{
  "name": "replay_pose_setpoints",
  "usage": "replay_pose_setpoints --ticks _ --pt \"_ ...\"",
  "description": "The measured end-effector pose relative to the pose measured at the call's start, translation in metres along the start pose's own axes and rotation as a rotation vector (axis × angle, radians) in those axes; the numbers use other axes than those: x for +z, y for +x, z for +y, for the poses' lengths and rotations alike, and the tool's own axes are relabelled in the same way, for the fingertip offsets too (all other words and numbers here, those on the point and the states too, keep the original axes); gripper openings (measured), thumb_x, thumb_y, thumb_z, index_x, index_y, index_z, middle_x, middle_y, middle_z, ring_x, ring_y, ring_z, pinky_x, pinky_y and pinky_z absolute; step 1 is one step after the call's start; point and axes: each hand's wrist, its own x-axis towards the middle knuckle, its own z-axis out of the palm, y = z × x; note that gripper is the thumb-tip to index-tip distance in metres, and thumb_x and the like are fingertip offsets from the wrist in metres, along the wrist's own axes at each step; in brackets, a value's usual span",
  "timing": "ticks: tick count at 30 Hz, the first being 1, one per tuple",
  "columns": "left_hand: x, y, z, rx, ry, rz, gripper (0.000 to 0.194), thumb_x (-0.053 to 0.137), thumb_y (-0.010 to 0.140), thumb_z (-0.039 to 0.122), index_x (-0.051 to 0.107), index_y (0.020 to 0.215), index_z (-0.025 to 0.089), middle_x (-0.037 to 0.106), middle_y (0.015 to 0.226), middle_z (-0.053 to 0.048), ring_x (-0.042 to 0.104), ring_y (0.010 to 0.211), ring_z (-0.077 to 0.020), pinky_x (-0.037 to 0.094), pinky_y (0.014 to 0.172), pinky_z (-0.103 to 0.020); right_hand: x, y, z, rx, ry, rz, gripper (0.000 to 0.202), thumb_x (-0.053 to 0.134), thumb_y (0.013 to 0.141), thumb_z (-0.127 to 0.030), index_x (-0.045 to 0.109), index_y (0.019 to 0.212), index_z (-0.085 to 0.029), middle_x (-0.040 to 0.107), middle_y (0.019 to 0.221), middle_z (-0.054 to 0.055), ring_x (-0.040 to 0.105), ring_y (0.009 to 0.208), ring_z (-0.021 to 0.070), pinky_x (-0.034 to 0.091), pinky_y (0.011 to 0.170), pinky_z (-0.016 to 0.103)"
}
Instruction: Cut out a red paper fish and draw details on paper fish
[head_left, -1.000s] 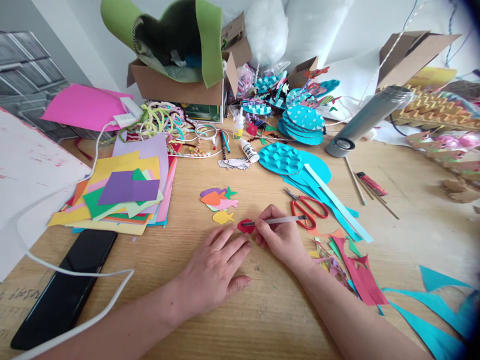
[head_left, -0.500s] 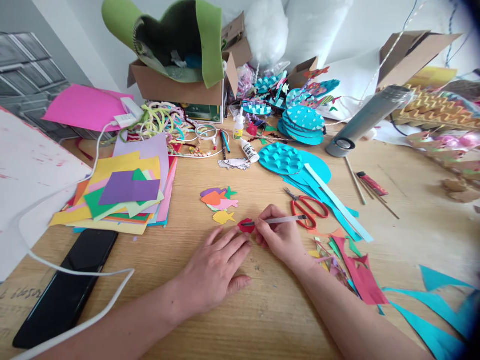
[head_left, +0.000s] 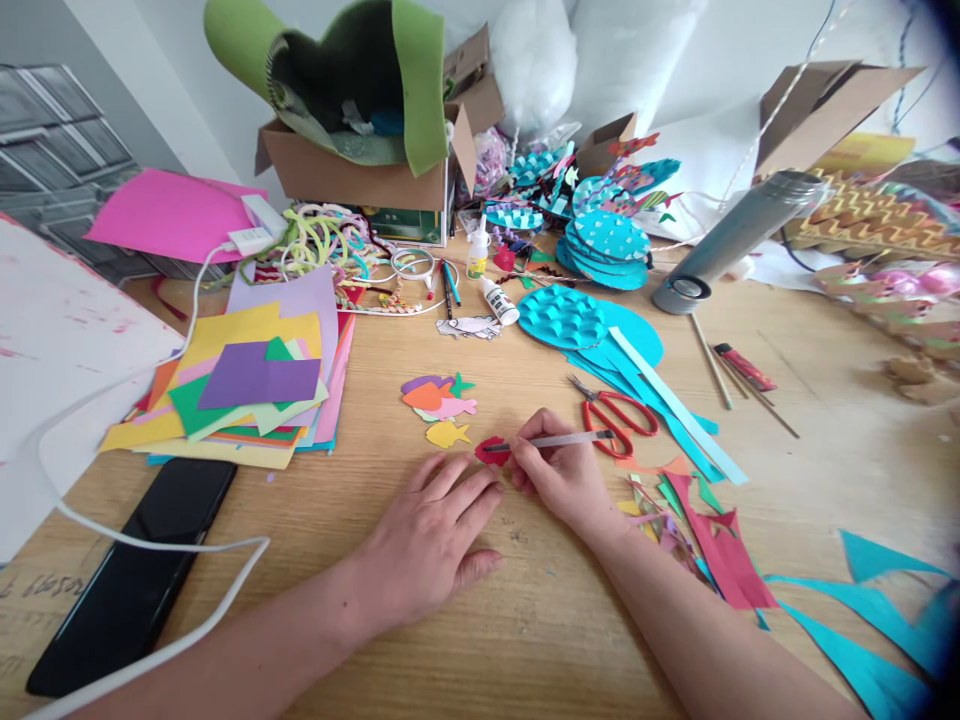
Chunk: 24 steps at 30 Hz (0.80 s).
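Note:
My right hand [head_left: 559,470] is closed around a slim pen [head_left: 562,439] with a pale barrel and dark end. Its tip rests on a small red paper cutout [head_left: 490,451], partly covered by my fingers. My left hand [head_left: 442,525] lies flat on the table with fingers spread, its fingertips at the cutout's lower left edge. Just beyond is a yellow paper fish [head_left: 448,433]. Behind that, an orange paper fish [head_left: 429,396] overlaps purple, pink and green ones. Red-handled scissors [head_left: 616,415] lie with blades apart, right of the pen.
Coloured paper sheets [head_left: 259,385] are piled left, above a black phone [head_left: 135,580] crossed by a white cable [head_left: 225,546]. Paper scraps [head_left: 724,555] and blue strips [head_left: 667,410] lie right. Glue bottles [head_left: 500,303], a grey flask [head_left: 739,240] and a cardboard box [head_left: 360,185] stand farther back.
The left fingertips have shifted very slightly, showing a little more of the red cutout. The pen and right hand hold nearly the same place.

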Motion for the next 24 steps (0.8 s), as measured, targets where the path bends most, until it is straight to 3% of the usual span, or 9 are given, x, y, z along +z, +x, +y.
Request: replay_pose_setpoints --ticks 24 --pt "0.0007 -0.0001 -0.0016 0.028 0.019 -0.002 0.053 0.035 0.097 0.05 0.046 0.136 0.016 0.046 0.145 -0.008 0.031 0.139 -0.0254 0.017 0.115 -0.046 -0.0004 -0.0006 -0.0015 -0.003 0.003 -0.009 0.022 0.061 0.081 -0.033 0.045 0.071 -0.022 0.054 0.05 -0.005 0.051 0.039 0.0102 0.037 0.037 0.019"
